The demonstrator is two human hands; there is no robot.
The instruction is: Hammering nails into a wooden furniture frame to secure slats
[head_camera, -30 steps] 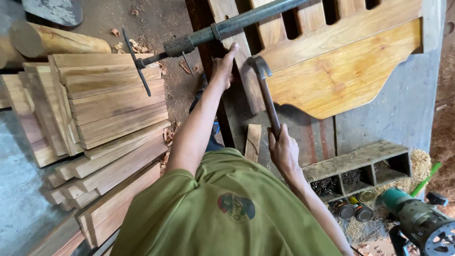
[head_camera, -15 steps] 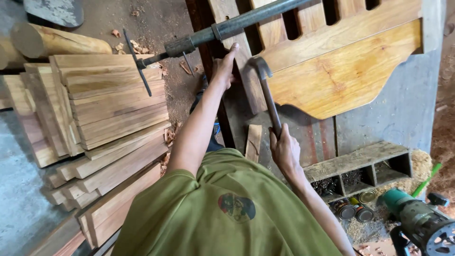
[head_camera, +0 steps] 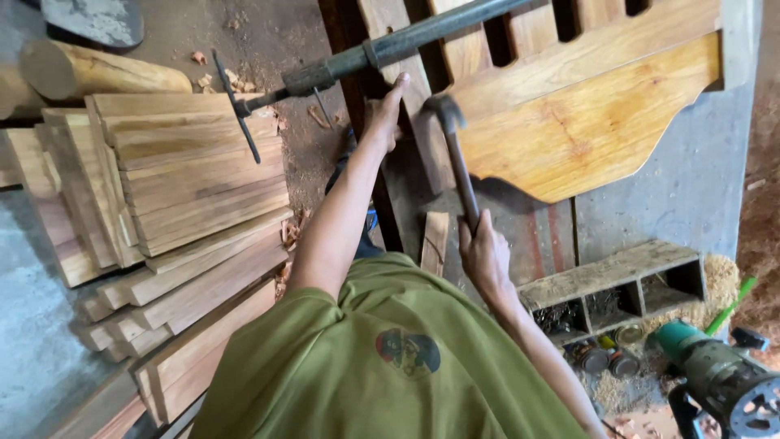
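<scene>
Nearest the camera, the right hand [head_camera: 485,254] is wrapped tight around the wooden handle of a dark steel-headed hammer [head_camera: 452,154]. Beyond that grip, the hammer head sits beside the left hand [head_camera: 383,114], whose fingers press flat against a varnished wooden frame with slats [head_camera: 585,122]. Above both runs a long dark metal bar clamp [head_camera: 357,57]; stacked pale planks [head_camera: 179,187] lie further left.

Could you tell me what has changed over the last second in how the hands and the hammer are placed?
Very little. The right hand keeps its grip on the hammer, whose head stays by the slat of the wooden frame. The left hand remains pressed to the frame under the long bar clamp. The stacked planks and the green power tool have not moved.
</scene>
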